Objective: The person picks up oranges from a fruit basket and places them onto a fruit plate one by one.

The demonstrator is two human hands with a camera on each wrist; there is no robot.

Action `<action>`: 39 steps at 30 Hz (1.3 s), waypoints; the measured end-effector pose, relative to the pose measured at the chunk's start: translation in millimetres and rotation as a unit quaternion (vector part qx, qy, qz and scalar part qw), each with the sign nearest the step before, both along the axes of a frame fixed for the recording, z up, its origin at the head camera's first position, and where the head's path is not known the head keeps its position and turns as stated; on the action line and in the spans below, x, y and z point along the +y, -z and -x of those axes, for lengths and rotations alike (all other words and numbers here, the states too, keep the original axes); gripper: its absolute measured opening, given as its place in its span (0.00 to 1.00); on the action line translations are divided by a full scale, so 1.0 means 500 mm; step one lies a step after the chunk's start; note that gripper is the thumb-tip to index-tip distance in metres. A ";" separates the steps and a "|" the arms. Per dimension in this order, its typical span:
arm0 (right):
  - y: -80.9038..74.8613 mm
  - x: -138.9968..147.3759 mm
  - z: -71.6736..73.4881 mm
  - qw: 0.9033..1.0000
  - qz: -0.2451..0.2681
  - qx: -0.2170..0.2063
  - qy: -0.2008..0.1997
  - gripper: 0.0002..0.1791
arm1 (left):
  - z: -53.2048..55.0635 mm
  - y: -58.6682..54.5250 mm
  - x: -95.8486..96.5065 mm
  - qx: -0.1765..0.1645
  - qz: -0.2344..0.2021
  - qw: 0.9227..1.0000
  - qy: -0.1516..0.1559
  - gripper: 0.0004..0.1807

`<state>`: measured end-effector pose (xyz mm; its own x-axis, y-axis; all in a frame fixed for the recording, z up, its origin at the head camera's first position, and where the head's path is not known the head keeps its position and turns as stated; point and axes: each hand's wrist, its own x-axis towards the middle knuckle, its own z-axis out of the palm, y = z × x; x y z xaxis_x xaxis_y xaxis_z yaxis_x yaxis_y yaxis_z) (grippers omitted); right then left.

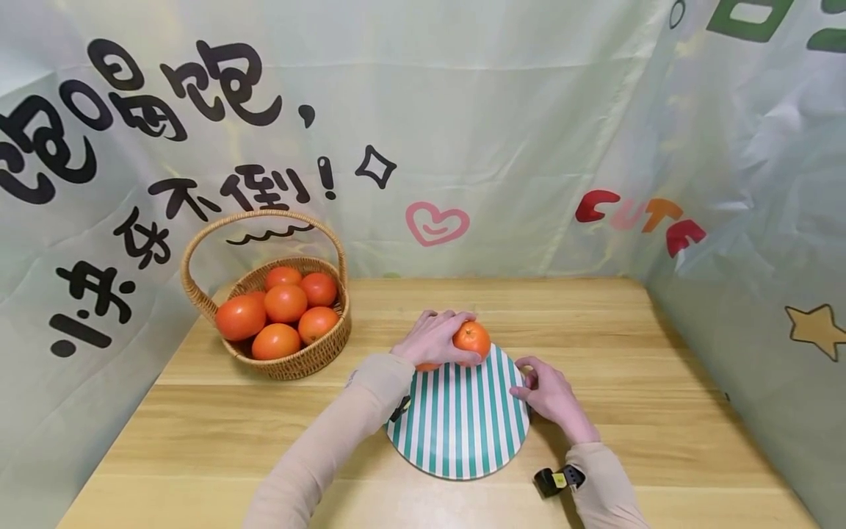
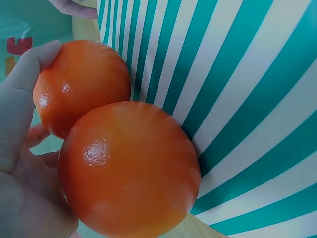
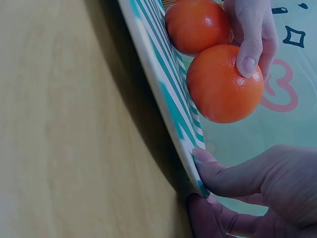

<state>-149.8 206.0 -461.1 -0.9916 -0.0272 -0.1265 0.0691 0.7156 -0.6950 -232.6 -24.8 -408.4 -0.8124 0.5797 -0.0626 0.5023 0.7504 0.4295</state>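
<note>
A round plate (image 1: 456,422) with teal and white stripes lies in front of the person. Curled round an orange (image 1: 472,339) at the plate's far side is the left hand (image 1: 432,339), its thumb on the fruit in both wrist views. Against that fruit sits a second orange (image 2: 131,171), close to the left palm and mostly hidden by the hand in the head view. The right hand (image 1: 550,391) pinches the plate's right rim, thumb (image 3: 223,176) on top and fingers below the edge.
A wicker basket (image 1: 291,367) with a tall handle stands at the back left of the wooden table (image 1: 595,323), holding several oranges (image 1: 276,342). Printed cloth (image 1: 515,147) hangs behind and along both sides. A black wrist camera (image 1: 548,482) sits at the right cuff.
</note>
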 end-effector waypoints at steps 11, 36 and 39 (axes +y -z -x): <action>-0.001 -0.003 0.002 1.000 -0.001 -0.003 0.001 0.26 | -0.001 0.005 -0.002 -0.007 0.001 1.000 -0.007 0.42; 0.003 -0.003 -0.003 1.000 0.002 -0.002 0.007 0.27 | -0.004 0.006 0.002 -0.009 0.011 1.000 -0.017 0.43; 0.003 -0.002 -0.003 1.000 0.001 0.001 0.008 0.27 | -0.004 0.006 0.002 -0.006 0.012 1.000 -0.020 0.43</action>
<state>-148.4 205.0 -462.4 -0.9921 -0.0119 -0.1252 0.0793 0.7130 -0.6967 -230.7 -23.7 -411.2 -0.8338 0.5453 -0.0866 0.4666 0.7798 0.4174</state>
